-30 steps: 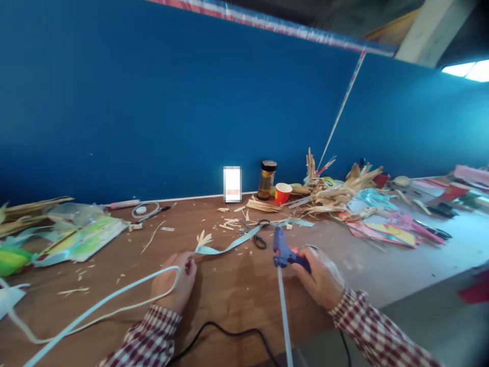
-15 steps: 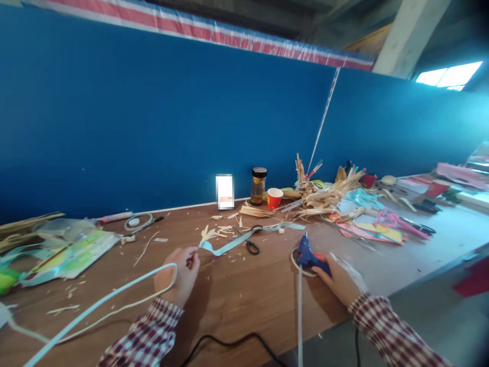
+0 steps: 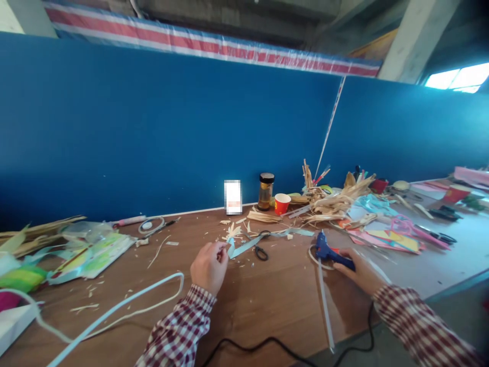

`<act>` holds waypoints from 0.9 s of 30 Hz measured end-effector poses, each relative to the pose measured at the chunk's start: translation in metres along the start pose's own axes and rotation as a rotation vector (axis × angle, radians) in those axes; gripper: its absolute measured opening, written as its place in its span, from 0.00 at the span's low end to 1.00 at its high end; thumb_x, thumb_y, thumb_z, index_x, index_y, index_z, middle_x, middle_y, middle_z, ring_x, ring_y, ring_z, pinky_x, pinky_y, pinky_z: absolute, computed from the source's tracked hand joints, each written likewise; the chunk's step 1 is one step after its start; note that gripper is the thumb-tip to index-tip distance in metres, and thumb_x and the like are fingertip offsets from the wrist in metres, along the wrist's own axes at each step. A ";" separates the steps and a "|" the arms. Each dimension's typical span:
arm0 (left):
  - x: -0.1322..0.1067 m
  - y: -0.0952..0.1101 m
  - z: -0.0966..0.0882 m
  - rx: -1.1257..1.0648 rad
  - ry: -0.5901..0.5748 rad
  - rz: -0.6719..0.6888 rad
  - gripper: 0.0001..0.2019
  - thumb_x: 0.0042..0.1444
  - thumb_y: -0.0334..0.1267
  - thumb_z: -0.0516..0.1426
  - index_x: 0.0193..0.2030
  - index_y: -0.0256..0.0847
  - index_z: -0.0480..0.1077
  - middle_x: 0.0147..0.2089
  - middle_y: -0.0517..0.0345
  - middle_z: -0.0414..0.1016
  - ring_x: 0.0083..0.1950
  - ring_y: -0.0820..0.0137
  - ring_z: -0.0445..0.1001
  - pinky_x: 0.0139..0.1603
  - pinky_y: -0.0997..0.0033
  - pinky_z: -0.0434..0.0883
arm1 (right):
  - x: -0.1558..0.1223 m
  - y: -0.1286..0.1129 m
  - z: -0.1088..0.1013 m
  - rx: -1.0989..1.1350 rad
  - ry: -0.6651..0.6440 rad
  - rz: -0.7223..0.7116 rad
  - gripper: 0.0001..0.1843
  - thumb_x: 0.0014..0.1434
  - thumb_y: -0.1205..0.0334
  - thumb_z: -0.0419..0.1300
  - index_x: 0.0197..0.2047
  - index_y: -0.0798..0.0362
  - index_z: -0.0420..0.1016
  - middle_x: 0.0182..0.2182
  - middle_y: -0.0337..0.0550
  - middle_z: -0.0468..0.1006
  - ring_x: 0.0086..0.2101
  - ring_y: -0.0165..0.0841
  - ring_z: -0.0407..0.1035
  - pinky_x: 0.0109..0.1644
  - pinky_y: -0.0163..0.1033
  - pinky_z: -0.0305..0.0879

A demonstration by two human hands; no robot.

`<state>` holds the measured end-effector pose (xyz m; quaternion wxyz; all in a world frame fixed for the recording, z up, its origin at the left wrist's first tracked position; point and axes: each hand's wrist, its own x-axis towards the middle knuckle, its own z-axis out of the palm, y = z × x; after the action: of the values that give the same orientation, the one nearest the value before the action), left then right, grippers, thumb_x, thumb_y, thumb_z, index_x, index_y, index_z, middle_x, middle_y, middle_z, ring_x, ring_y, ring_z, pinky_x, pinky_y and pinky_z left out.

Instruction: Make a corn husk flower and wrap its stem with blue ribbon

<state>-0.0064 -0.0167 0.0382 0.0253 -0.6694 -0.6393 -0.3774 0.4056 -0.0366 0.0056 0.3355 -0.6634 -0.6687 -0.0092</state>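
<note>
My left hand [image 3: 210,267] is closed in a pinch, with a small flower-like bunch of pale husk strips [image 3: 234,232] at its fingertips. A light blue ribbon [image 3: 244,248] trails right from the bunch; the exact grip point is hidden by my fingers. My right hand [image 3: 359,272] is wrapped around the handle of a blue glue gun [image 3: 324,250], nozzle facing away from me. From the gun's rear a long translucent glue stick [image 3: 324,306] runs toward the table's front edge. Black scissors [image 3: 262,253] lie between my hands.
Behind are a phone-like bright blurred rectangle [image 3: 233,198], a lidded jar [image 3: 266,191] and a red paper cup [image 3: 282,204]. Dried husks [image 3: 332,206] and coloured paper [image 3: 393,240] pile up right. A pale cord loop [image 3: 133,288] rises front left; a black cable [image 3: 263,342] crosses the front.
My left hand has moved right and slightly forward, carrying the husk bunch and ribbon end past the pale cord loop. The glue gun has shifted slightly right with my right hand. The view has shifted a little.
</note>
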 end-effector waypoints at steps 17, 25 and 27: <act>-0.010 -0.010 0.004 -0.840 -0.181 -0.356 0.12 0.45 0.40 0.57 0.36 0.36 0.71 0.26 0.58 0.73 0.25 0.73 0.68 0.26 0.76 0.65 | 0.020 -0.234 0.060 0.631 -0.397 -0.167 0.15 0.60 0.61 0.46 0.46 0.54 0.70 0.38 0.45 0.74 0.40 0.34 0.67 0.47 0.40 0.62; -0.009 -0.009 0.011 -0.989 -0.299 -0.501 0.12 0.40 0.40 0.61 0.31 0.34 0.70 0.21 0.64 0.67 0.20 0.79 0.60 0.19 0.80 0.59 | 0.028 -0.234 0.121 1.158 -0.703 0.057 0.10 0.56 0.64 0.49 0.34 0.54 0.71 0.29 0.40 0.70 0.30 0.27 0.63 0.33 0.32 0.61; -0.011 -0.009 0.013 -1.006 -0.333 -0.537 0.13 0.40 0.40 0.61 0.32 0.35 0.69 0.22 0.64 0.67 0.20 0.79 0.60 0.17 0.80 0.59 | 0.026 -0.234 0.120 1.219 -0.738 0.145 0.09 0.54 0.64 0.50 0.32 0.55 0.70 0.25 0.38 0.68 0.26 0.26 0.62 0.29 0.31 0.59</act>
<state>-0.0074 -0.0172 0.0189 -0.4922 -0.4642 -0.5244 -0.5170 0.1473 0.0128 0.0256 0.3983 -0.3606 -0.5789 0.6134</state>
